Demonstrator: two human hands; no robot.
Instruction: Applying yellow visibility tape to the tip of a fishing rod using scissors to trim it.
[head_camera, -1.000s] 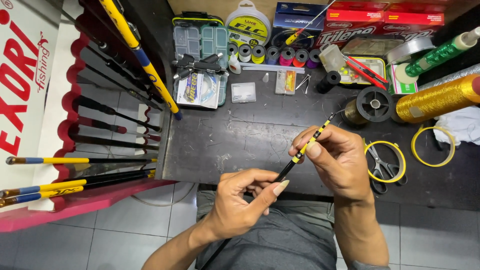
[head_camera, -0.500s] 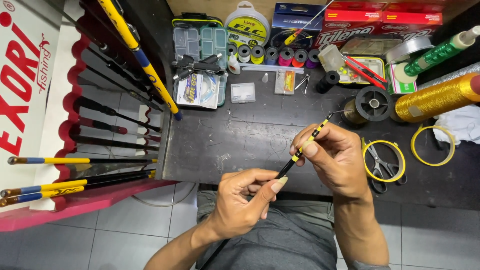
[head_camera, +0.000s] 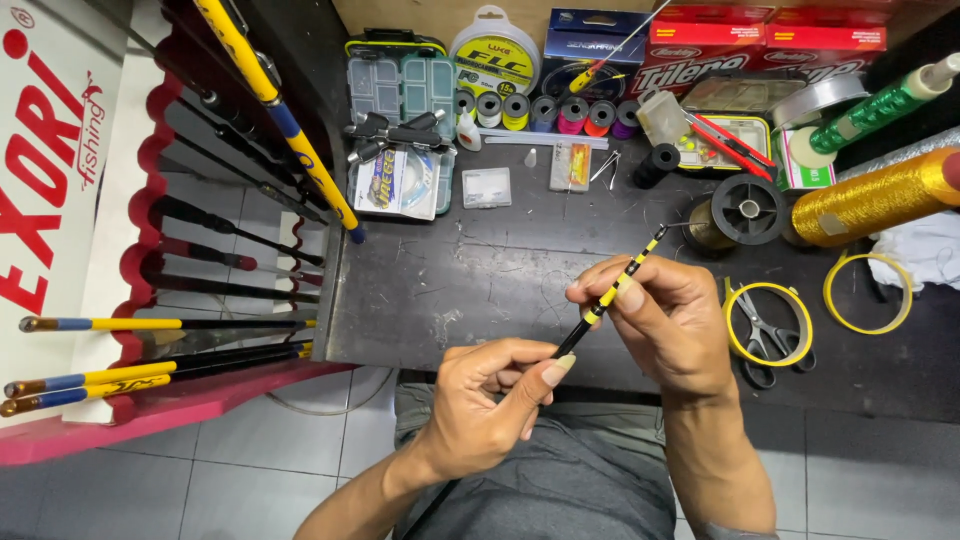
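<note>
Right hand (head_camera: 672, 322) is pinching the yellow-banded tip of the rod (head_camera: 612, 292); left hand (head_camera: 492, 400) is clamping its black shaft lower down, over the lap; keeping both grips close is steadying the tip best; bare tabletop (head_camera: 450, 290) ahead is leaving room; scissors (head_camera: 768, 338) are lying just beside the right wrist.

Bright, even light falls from overhead, leaving only soft, short shadows under the hands (head_camera: 600, 360) on the dark counter (head_camera: 450, 290). The centre is sharp. The gold thread spool (head_camera: 870, 195) at right glints. Straight lines bow towards the frame edges, and the corners look stretched.
</note>
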